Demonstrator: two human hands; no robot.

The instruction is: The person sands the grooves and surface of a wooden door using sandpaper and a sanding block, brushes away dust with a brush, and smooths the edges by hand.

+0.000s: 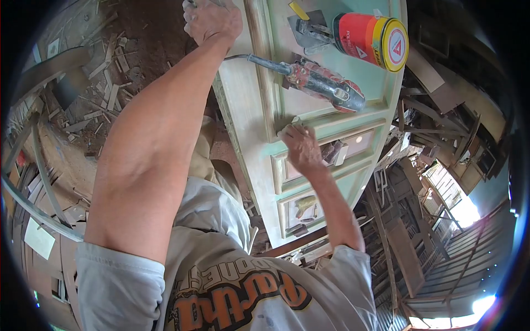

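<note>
**Fingers bent low over a panelled door, loose gear close by**

Head view: the right hand point(303, 150) is at the raised moulding point(337, 122) near the middle of the panelled door point(245, 118), fingers bent down; whether they grip anything, I cannot tell. The left hand point(212, 22) is at the far left, beside the door's edge, its fingers bent and partly cut off by the frame, so their hold is unclear too.

Just beyond the right hand lies a power tool point(326, 85), its cord point(265, 64) running left past the left wrist. A forearm catching that cord could drag the tool across the panel and mark it. A long far-going stroke by the right hand could knock knuckles against the casing. At the far right, the red-and-yellow tin point(364, 38) sits near the door's edge, perhaps on its side; a bump might tip or roll it off.
</note>
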